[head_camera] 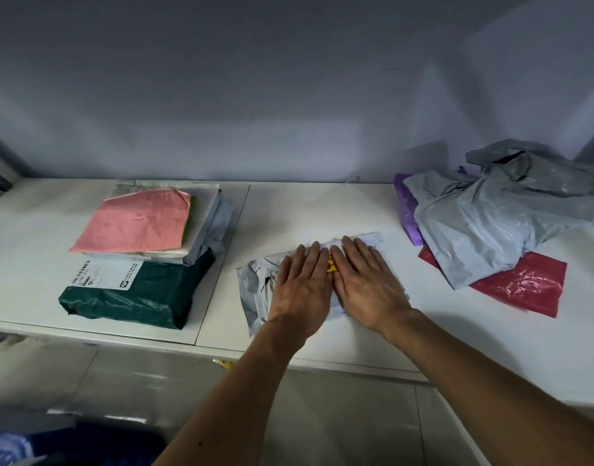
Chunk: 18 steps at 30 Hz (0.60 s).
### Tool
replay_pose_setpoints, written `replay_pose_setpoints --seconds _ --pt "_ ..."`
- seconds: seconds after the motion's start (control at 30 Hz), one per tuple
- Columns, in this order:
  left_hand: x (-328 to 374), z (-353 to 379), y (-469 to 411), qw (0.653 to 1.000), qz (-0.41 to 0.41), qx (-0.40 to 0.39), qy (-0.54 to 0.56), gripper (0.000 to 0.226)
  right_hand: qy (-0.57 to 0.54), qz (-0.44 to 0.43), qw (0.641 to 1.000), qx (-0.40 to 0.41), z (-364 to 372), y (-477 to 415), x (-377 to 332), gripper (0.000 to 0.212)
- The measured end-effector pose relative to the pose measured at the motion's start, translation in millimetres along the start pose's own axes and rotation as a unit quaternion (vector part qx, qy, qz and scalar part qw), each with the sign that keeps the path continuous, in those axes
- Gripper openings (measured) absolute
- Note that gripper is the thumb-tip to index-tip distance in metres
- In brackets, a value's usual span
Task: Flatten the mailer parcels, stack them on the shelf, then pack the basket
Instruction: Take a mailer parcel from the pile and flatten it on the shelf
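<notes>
On the white shelf (322,210), a smooth pink mailer (137,223) tops the flat stack over a glossy dark green parcel (147,297) at left, the left hand (302,284) and right hand (366,280) press side by side, palms down and fingers straight, on a crinkled grey mailer (255,280) at centre, and a rumpled grey heap (483,223) covers a shiny red bag (524,284) at right.

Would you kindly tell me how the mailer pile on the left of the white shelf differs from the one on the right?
The left pile is flat and squared, topped by a smooth pink mailer; the right pile is loose, topped by a crumpled grey plastic mailer. The left pile rests on a dark green parcel; the right pile covers a red plastic bag and a purple bag. Both lie on the white shelf.
</notes>
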<state>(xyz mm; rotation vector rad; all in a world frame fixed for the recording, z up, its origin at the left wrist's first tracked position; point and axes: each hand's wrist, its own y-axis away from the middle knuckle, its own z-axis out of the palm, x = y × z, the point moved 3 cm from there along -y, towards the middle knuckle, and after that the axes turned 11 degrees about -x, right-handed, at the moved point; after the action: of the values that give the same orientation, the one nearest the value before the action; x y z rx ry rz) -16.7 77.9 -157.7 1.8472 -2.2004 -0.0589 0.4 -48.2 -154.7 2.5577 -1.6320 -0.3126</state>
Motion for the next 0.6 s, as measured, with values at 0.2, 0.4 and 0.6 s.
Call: replay_pose_setpoints --seconds 0.2,0.4,0.6 --pt "-10.9 1.5 1.0 0.998 -0.054 -0.019 -0.039 0.054 0.001 0.018 1.000 -0.023 -0.5 3.1 -2.0 0.071" --pt "-14.0 3.9 27.8 0.998 -0.053 -0.027 -0.034 0.066 0.028 0.032 0.999 0.029 -13.2 30.3 -5.9 0.046" --pt "-9.1 4.3 36.0 0.996 -0.054 -0.067 0.025 0.056 0.003 0.026 0.998 0.051 -9.7 34.4 -17.7 0.047"
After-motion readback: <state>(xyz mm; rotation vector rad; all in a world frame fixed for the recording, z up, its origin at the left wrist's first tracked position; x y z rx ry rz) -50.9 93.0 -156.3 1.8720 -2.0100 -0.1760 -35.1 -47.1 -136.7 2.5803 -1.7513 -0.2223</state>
